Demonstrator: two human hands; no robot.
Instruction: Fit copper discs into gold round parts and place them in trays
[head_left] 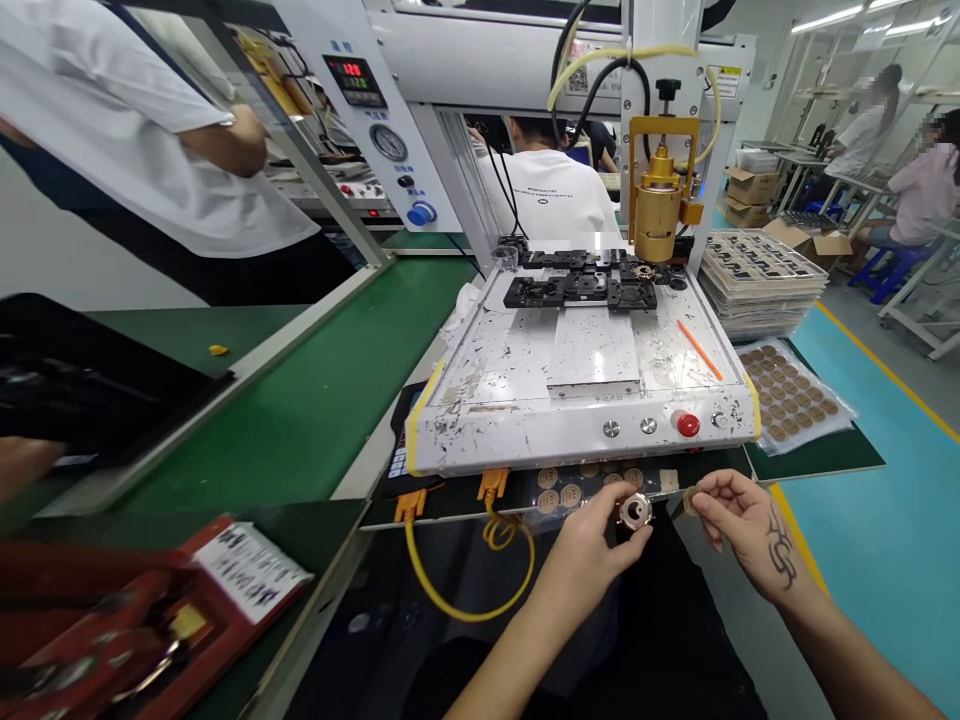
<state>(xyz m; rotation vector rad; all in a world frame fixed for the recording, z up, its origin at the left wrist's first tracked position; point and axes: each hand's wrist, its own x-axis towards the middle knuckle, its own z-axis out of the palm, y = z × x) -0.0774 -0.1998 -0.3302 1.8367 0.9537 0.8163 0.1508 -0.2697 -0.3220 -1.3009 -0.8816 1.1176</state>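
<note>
Between the thumb and fingers of my left hand [596, 545] is a small round metal ring part [635, 511], with a copper-coloured rim and a dark hole. Just to its right, my right hand [742, 530] pinches a round brown sticker [691, 500] by its edge. The two pieces are apart. Under the machine's front edge, a clear sheet of round brown stickers [549, 499] lies partly behind my left hand. Both hands are in front of the white bench machine [480, 440].
Black fixtures [581, 291] and an orange stick [699, 350] lie on the machine bed, below a gold dispensing head [660, 210]. More brown stickers [787, 390] are at right. A yellow cable [465, 615] loops at the front. Left are a green belt [337, 370] and a red press [97, 620].
</note>
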